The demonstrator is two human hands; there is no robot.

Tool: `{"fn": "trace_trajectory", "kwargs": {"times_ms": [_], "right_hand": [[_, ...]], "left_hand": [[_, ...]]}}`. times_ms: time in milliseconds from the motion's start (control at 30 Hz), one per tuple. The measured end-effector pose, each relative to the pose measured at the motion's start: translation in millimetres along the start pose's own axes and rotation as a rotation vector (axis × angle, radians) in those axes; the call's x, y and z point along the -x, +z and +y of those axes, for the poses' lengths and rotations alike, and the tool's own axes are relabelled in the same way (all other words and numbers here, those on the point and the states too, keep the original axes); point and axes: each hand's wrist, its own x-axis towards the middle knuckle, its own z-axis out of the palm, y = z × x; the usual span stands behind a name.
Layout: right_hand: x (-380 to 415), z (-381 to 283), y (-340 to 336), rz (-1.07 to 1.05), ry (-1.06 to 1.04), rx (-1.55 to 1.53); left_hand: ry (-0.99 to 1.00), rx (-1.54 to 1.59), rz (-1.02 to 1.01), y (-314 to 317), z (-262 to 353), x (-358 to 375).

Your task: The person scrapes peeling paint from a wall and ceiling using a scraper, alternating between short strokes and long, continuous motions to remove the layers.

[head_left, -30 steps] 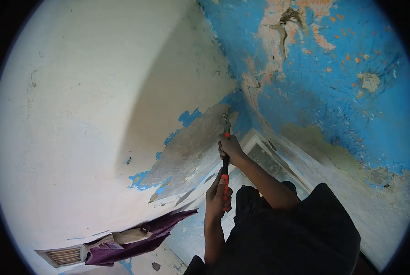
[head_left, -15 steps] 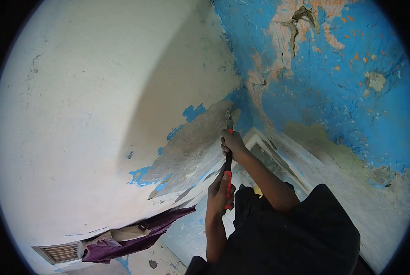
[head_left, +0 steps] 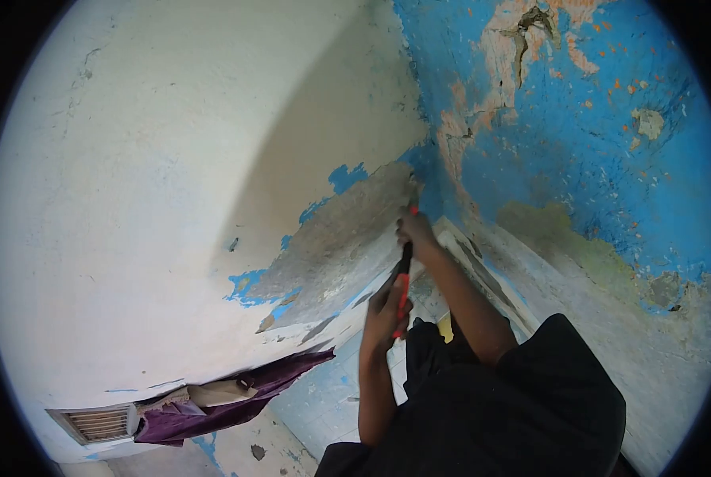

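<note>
Both my hands are wrapped around a long-handled tool with a red-and-black grip (head_left: pixel 406 261). My left hand (head_left: pixel 384 314) is closed low on the red part of the handle. Higher up, just below the metal head, my right hand (head_left: pixel 418 235) is closed too. The small metal head is blurred, so its exact kind cannot be made out. It is up against or very close to the bare grey patch (head_left: pixel 347 226) on the left wall, near the room's corner. Torn blue paint (head_left: pixel 345 179) edges this patch.
A blue wall (head_left: pixel 546 151) with peeling paint and cracks meets the pale left wall (head_left: pixel 149 175) at the corner. Low on the left are a slatted vent (head_left: pixel 97 424) and purple cloth (head_left: pixel 212 417). Pale floor (head_left: pixel 324 401) shows beneath my arms.
My hands and the tool have shifted slightly right and up in the view, and the tool leans more to the right. The camera view has also moved a little. Both hands keep their hold.
</note>
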Motion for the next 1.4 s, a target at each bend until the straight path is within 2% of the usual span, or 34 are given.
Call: {"fn": "trace_trajectory", "kwargs": {"times_ms": [33,133,300,400,500,700,800,900,1000,1133,1167,1300,1400], "right_hand": [[-3,-11,-9,-0.104,0.045,-0.006],[25,-5,11,-0.067,0.055,0.041],[36,10,19,-0.165,0.048,0.056],[28,1,14,-0.089,0.053,0.081],[18,-10,3,-0.117,0.015,0.011],[35,-17,8,-0.171,0.091,0.057],[36,-7,8,-0.139,0.059,0.12],[32,0,14,-0.104,0.057,0.058],[4,-17,-8,-0.085,0.029,0.071],[30,-4,3,-0.142,0.101,0.052],[34,3,4,-0.203,0.068,0.027],[-2,6,-13,-0.066,-0.059,0.14],[-6,17,-21,-0.094,-0.104,0.209]], "left_hand": [[0.059,0.011,-0.013,10,4,1],[0.023,-0.005,0.044,0,2,19],[-0.028,0.047,0.062,-15,3,31],[-0.039,0.043,0.029,-10,-2,16],[-0.018,0.004,0.04,0,-4,11],[-0.002,0.035,0.026,12,6,18],[0.018,0.059,0.081,11,-8,19],[0.016,0.035,0.051,3,-7,13],[0.051,-0.03,0.047,10,-10,-1],[0.072,-0.005,0.041,13,-14,13],[0.073,0.008,0.042,8,-23,15],[0.091,0.03,-0.022,6,-44,-25],[0.111,0.035,0.01,6,-71,-39]]}}
